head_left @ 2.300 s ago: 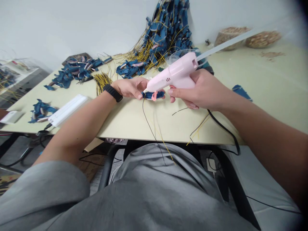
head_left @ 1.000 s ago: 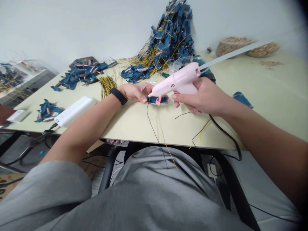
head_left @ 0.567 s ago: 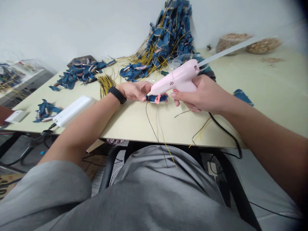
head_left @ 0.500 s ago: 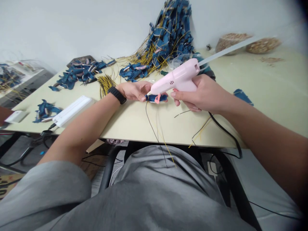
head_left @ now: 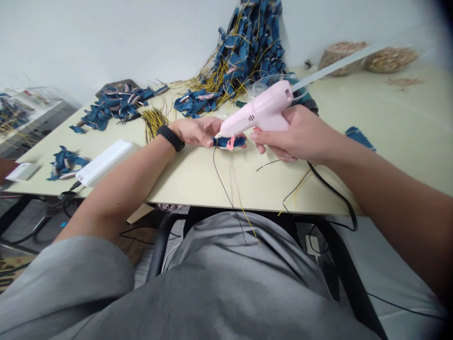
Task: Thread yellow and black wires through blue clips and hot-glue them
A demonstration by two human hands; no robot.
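My right hand point(head_left: 295, 134) is wrapped round the handle of a pink hot glue gun point(head_left: 256, 113), with a long translucent glue stick point(head_left: 331, 68) coming out of its back end. The gun's nozzle points down to the left, at or very near the left end of a small blue boat-shaped piece point(head_left: 239, 142). My left hand point(head_left: 200, 132) holds that piece between its fingers, just above the table. From its left end a black wire point(head_left: 222, 182) and a yellow wire point(head_left: 247, 217) hang down over the table edge. The gun's pink stand hides part of the piece.
A tall heap of blue pieces with wires point(head_left: 244, 52) rises at the back, with smaller blue piles point(head_left: 116, 106) leftward. A white power block point(head_left: 104, 163) lies left of my forearm. Two bags of pellets point(head_left: 341, 56) stand back right. The gun's black cord point(head_left: 336, 196) loops over the table edge.
Both hands, the glue gun and the blue piece hold nearly the same place. The whole view has shifted slightly; the nozzle stays at the piece's left end.
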